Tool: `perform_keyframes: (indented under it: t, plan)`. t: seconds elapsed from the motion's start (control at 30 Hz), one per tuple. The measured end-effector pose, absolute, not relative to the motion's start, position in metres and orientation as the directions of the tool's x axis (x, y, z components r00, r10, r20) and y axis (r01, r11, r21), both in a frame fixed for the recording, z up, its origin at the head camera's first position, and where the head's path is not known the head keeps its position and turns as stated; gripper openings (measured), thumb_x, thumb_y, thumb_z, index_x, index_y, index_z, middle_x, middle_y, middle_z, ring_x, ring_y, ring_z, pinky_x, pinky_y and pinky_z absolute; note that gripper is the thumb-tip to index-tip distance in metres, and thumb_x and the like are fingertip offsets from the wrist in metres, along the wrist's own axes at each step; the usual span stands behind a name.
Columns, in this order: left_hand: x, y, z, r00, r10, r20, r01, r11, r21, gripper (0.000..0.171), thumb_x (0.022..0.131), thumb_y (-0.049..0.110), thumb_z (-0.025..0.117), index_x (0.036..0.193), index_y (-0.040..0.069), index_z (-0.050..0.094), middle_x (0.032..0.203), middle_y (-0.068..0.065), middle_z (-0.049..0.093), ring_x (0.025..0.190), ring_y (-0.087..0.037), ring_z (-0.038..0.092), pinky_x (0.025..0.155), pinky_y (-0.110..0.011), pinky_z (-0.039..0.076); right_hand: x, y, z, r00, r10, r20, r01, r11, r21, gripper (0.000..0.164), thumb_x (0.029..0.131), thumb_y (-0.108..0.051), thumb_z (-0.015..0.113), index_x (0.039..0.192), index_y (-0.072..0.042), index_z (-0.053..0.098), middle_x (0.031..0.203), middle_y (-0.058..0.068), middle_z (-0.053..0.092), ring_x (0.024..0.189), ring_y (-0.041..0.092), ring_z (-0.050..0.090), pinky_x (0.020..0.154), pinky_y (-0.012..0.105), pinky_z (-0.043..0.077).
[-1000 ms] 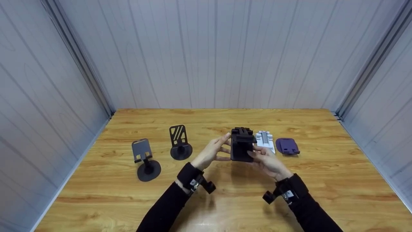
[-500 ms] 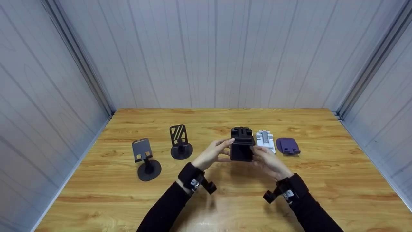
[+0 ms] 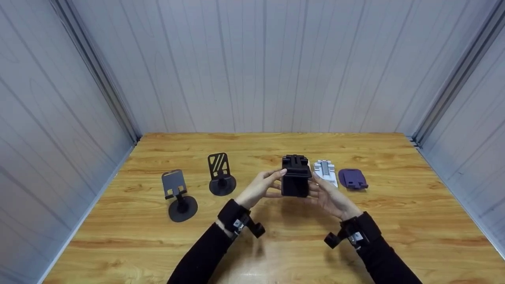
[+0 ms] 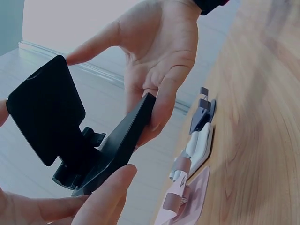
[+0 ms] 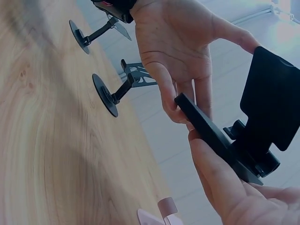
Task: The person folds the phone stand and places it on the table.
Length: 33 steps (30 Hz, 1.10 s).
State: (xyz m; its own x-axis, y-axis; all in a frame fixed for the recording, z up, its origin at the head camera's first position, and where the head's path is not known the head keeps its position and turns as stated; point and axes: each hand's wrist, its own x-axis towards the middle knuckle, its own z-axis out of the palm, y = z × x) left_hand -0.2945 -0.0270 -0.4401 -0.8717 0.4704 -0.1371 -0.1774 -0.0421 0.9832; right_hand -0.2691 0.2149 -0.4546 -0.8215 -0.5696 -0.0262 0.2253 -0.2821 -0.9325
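A black folding phone stand is held up over the table between both hands, its plate swung out at an angle from the flat base. My left hand grips it from the left, thumb on the plate's edge and fingers along the base. From the right, my right hand grips it, with the thumb up at the plate's edge and the fingers at the base. In the left wrist view a hinge joins plate and base.
On the wooden table, a grey stand and a black slotted stand stand unfolded at left. Folded white and purple stands lie at right. A pink stand is mostly hidden in the head view.
My right thumb has moved from the stand's front face up to the plate's right edge. The left thumb has slid down onto the plate's left edge. The stand has shifted slightly left.
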Motion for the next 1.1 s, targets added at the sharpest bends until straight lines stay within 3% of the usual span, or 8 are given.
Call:
perform_keyframes:
  t: [0.27,0.43,0.67,0.87,0.97,1.1]
  plan:
    - [-0.2951,-0.0258,-0.4412,-0.872,0.467,-0.143,-0.179,-0.032,0.983,0.063,0.1,0.037,0.054,0.149,0.0,0.039,0.117,-0.01,0.061,0.081,-0.012,0.064,0.083,-0.034,0.061,-0.2731,0.2182,-0.4574,-0.781,-0.624,0.026,0.246,-0.345,-0.906,0.025,0.107,-0.029,0.043,0.116,-0.012,0.059,0.114,-0.001,0.071,0.11,0.014,0.065,0.097,0.029,0.053]
    - [-0.2946,-0.0261,-0.4423,-0.874,0.466,-0.139,-0.171,-0.027,0.985,0.065,0.1,0.035,0.054,0.15,-0.001,0.036,0.131,-0.016,0.056,0.083,-0.012,0.063,0.083,-0.033,0.061,-0.274,0.2191,-0.4567,-0.78,-0.626,0.012,0.263,-0.344,-0.901,0.021,0.106,-0.027,0.046,0.098,-0.017,0.062,0.094,-0.008,0.068,0.096,0.008,0.065,0.091,0.025,0.054]
    - [-0.2956,-0.0259,-0.4441,-0.872,0.473,-0.127,-0.16,-0.032,0.987,0.065,0.099,0.033,0.055,0.15,-0.003,0.036,0.136,-0.019,0.054,0.084,-0.013,0.063,0.08,-0.032,0.062,-0.2733,0.2198,-0.4554,-0.799,-0.6,-0.042,0.276,-0.305,-0.911,0.022,0.106,-0.027,0.044,0.115,-0.011,0.057,0.111,0.0,0.071,0.11,0.016,0.066,0.097,0.03,0.054]
    - [-0.2943,-0.0269,-0.4436,-0.869,0.479,-0.127,-0.163,-0.034,0.986,0.064,0.099,0.029,0.057,0.15,-0.002,0.035,0.136,-0.02,0.055,0.084,-0.013,0.062,0.08,-0.03,0.061,-0.2734,0.2217,-0.4565,-0.779,-0.626,-0.017,0.271,-0.314,-0.91,0.021,0.106,-0.026,0.042,0.109,-0.015,0.06,0.103,-0.005,0.069,0.106,0.013,0.064,0.096,0.029,0.053]
    - [-0.2943,-0.0272,-0.4447,-0.868,0.481,-0.125,-0.165,-0.041,0.985,0.062,0.099,0.025,0.058,0.151,0.0,0.035,0.132,-0.017,0.058,0.084,-0.012,0.062,0.082,-0.031,0.061,-0.2741,0.2231,-0.4574,-0.753,-0.657,0.023,0.267,-0.338,-0.903,0.025,0.107,-0.022,0.039,0.11,-0.016,0.063,0.105,-0.005,0.07,0.107,0.012,0.064,0.097,0.029,0.053]
    - [-0.2953,-0.0269,-0.4457,-0.868,0.485,-0.11,-0.159,-0.062,0.985,0.061,0.098,0.021,0.06,0.151,0.001,0.036,0.121,-0.014,0.061,0.085,-0.013,0.064,0.085,-0.034,0.061,-0.2759,0.2243,-0.4578,-0.727,-0.684,0.062,0.27,-0.368,-0.889,0.029,0.107,-0.017,0.039,0.121,-0.014,0.064,0.122,0.002,0.069,0.114,0.016,0.064,0.1,0.031,0.052]
